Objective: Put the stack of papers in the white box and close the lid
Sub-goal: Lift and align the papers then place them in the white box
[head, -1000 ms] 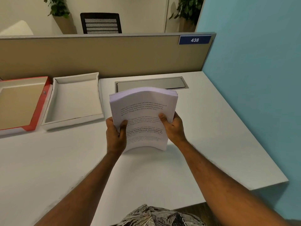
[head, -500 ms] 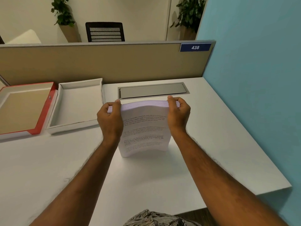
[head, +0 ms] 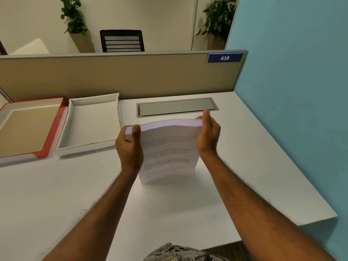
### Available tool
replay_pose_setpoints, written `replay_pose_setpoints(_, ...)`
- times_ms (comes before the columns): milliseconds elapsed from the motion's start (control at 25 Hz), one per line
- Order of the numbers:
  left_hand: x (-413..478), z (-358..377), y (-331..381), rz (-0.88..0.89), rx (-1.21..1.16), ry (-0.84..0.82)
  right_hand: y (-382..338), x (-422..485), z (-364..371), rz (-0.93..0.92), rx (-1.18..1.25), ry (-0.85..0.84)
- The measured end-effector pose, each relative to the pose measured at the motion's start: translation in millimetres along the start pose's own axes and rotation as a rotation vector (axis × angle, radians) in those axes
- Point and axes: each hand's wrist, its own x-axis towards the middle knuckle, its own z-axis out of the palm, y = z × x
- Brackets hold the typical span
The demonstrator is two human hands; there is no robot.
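A thick stack of papers with printed text stands on its bottom edge on the white desk, tilted slightly towards me. My left hand grips its upper left side and my right hand grips its upper right corner. The open white box lies empty to the left of the stack, close to my left hand. Its lid, red outside and brown inside, lies open-side up further left.
A beige partition with a blue "438" tag runs along the desk's back. A grey cable flap sits in the desk behind the stack. A teal wall bounds the right side.
Both hands slid from the lower sides of the stack up to its top corners. The stack went from held up off the desk to standing on its bottom edge.
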Motion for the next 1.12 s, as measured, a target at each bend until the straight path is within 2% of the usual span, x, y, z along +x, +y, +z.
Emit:
replay_pose_setpoints(160,-12,-12,-30,0.051,-0.008,-0.142,26,-9,-13,-0.133,0.017,-0.162)
replay_pose_setpoints(480,-35,-28,-95,-0.076,0.194,-0.337,109,-26,-44,0.019,-0.300,-0.446)
replay_pose_setpoints(800,-41,-32,-118,-0.070,0.296,-0.371,124,-24,-47,-0.042,-0.416,-0.530)
replay_pose_setpoints(1120,-10,-20,-103,-0.130,0.257,-0.389,102,-5,-40,0.042,-0.369,-0.566)
